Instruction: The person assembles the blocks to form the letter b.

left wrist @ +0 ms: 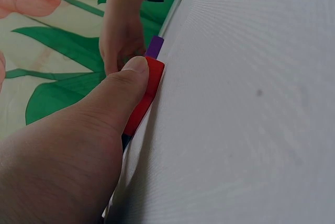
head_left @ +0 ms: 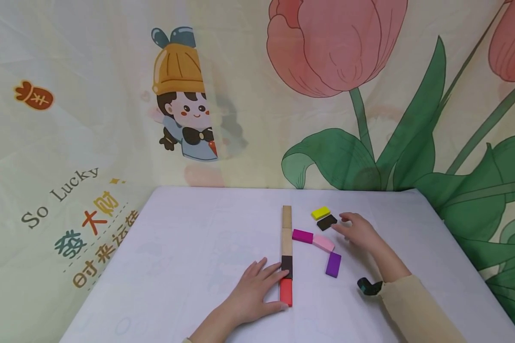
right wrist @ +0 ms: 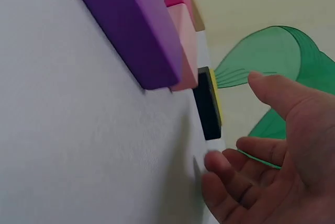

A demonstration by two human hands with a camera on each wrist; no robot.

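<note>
A straight row of blocks lies on the white table [head_left: 189,247]: two tan wooden ones [head_left: 286,228], then a black one [head_left: 286,265], then a red block [head_left: 285,291] nearest me. My left hand [head_left: 268,288] lies flat beside the row. Its thumb [left wrist: 131,72] presses the side of the red block [left wrist: 149,93], and its fingers touch the black one. My right hand [head_left: 347,227] hovers relaxed and empty by a second black block [head_left: 326,222] and a yellow block [head_left: 320,212]. The right wrist view shows my right hand [right wrist: 238,124] apart from this black block [right wrist: 208,103].
Loose magenta [head_left: 302,236], pink [head_left: 324,243] and purple [head_left: 333,264] blocks lie just right of the row. A printed cloth backdrop [head_left: 240,95] hangs behind the table's far edge. A black wrist mount [head_left: 369,286] sits on my right forearm.
</note>
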